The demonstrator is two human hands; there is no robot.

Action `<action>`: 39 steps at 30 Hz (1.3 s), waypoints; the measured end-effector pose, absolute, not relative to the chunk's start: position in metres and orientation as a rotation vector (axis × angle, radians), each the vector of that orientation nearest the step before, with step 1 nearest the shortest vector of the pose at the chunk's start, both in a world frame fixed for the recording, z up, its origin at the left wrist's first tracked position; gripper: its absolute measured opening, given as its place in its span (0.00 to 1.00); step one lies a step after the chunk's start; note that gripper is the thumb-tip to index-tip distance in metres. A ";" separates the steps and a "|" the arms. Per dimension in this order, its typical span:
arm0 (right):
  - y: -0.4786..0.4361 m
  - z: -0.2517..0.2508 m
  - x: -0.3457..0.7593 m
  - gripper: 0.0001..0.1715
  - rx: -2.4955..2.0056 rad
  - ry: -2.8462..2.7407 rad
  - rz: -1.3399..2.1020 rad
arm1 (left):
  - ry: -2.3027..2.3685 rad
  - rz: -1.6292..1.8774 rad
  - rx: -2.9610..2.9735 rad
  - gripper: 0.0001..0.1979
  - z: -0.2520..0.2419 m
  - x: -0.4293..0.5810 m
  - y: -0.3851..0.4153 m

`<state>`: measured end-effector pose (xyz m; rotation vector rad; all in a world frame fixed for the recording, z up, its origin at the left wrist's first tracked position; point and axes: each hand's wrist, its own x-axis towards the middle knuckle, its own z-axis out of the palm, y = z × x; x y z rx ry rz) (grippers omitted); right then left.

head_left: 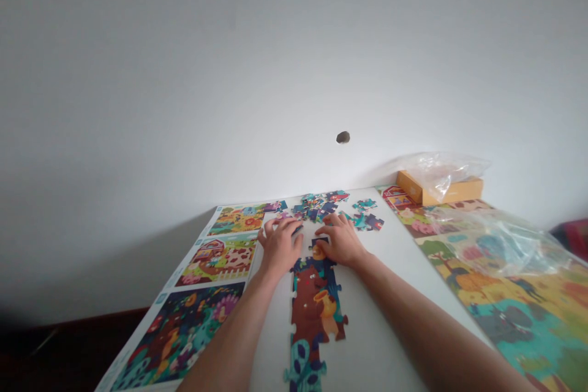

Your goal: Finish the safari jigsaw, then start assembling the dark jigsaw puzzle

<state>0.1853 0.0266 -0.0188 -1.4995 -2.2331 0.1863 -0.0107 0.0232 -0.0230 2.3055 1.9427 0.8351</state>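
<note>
1. Fingers (331, 228) of my right hand (339, 242) lie over a puzzle piece (318, 250) at the joined strip's (313, 312) 12 o'clock end; grasp unclear.
2. Left hand (278, 246) curled, grip unclear; loose pieces (315, 207) at 12 o'clock.
3. Light, flat fingertip pressure suits.

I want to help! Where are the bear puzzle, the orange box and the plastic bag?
Bear puzzle (309, 312), head view, on the brown body.
Orange box (459, 192), head view, on its front side.
Plastic bag (436, 170), head view, on its crumpled top.

Matt cardboard jigsaw pieces (312, 312) on a smooth white surface (390, 269), beside smooth printed paper sheets (215, 263); a glossy, crinkled clear plastic bag (441, 173) lies on a matt orange cardboard box (452, 192).
</note>
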 end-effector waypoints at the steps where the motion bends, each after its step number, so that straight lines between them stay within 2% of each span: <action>1: 0.027 -0.019 0.185 0.16 -1.516 -2.246 0.181 | 2.052 0.829 2.243 0.16 -0.024 -0.012 0.025; 5: 0.030 -0.017 0.187 0.25 -1.584 -2.266 0.155 | 2.194 0.712 2.144 0.18 -0.028 -0.014 0.027; 12: 0.031 -0.016 0.191 0.22 -1.860 -2.051 0.103 | 2.266 0.680 2.051 0.18 -0.027 -0.013 0.027; 21: 0.030 -0.019 0.188 0.24 -1.750 -2.141 0.188 | 2.265 0.673 2.030 0.15 -0.028 -0.013 0.029; 29: 0.028 -0.018 0.187 0.20 -1.591 -2.255 0.202 | 2.198 0.697 2.047 0.20 -0.020 -0.012 0.028; 34: 0.027 -0.018 0.187 0.15 -1.558 -2.129 0.234 | 2.171 0.845 2.080 0.20 -0.019 -0.008 0.027; 39: 0.029 -0.018 0.183 0.16 -1.434 -1.989 0.408 | 1.889 1.094 2.259 0.24 -0.019 -0.005 0.026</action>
